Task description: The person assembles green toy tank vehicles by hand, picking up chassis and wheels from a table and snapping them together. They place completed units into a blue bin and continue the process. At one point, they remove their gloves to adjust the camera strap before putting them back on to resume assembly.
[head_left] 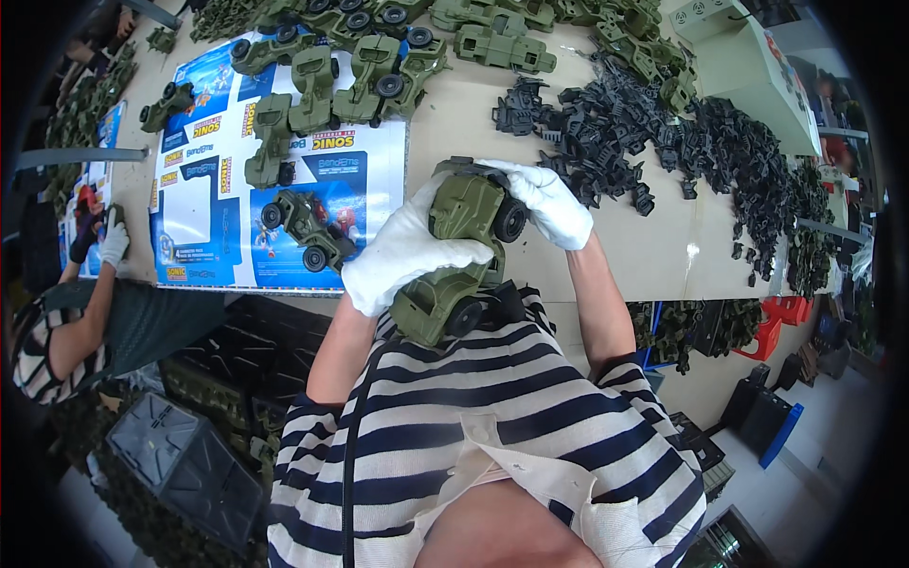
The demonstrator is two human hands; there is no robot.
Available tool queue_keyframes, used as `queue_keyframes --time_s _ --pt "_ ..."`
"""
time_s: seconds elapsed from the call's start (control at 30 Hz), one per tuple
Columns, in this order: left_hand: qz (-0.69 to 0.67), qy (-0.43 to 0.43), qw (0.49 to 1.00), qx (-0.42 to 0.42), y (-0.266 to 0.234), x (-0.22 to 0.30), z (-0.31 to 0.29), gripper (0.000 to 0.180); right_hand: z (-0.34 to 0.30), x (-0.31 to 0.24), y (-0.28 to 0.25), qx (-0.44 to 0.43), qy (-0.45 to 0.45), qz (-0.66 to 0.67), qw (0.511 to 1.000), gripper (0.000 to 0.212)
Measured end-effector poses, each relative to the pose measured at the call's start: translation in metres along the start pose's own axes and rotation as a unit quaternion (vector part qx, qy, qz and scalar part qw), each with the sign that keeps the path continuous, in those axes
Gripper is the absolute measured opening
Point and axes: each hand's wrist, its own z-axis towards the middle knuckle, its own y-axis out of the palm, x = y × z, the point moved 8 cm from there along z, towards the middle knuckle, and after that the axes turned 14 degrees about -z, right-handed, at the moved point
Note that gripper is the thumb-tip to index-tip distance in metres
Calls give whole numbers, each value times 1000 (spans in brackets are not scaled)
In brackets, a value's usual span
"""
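An olive-green toy military truck (466, 206) with black wheels is held up in front of my chest, over the table's near edge. My left hand (407, 251), in a white glove, wraps around its middle, with the thumb lying across the body. At the truck's far end, my gloved right hand (554, 204) has its fingertips pressed on the front, beside a wheel. A dark piece shows along that end; whether it is a separate part under the fingers is hidden. On the printed sheet just left of my hands lies another green toy truck (308, 230).
Several green toy trucks (312, 85) crowd the far left of the table on blue-and-white printed sheets (199, 227). Loose black plastic parts (606, 123) are heaped at the right, near a pale box (753, 71). A co-worker's gloved hand (115, 239) is at far left. Dark crates (189, 464) stand below.
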Motion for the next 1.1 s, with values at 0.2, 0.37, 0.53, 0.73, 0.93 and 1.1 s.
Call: queue_keyframes --time_s 0.2,0.37,0.53,0.73,0.93,1.1 --pt "-5 72 997 -8 -1 -2 10 88 7 -17 -10 -28 -80 -198 976 43" --pt "35 135 989 50 0 -9 20 91 13 -18 -16 -66 -20 -153 986 49" --pt "148 281 939 134 -24 -35 27 111 6 -26 14 68 -87 -418 902 86" --pt "254 354 900 -20 -29 -9 21 120 7 -9 20 45 -123 -274 953 78" --pt "86 324 940 63 -43 -38 34 74 -4 -16 26 218 -183 -298 911 37" --pt "131 339 926 100 -47 -43 37 55 -7 0 21 271 -164 -272 909 31"
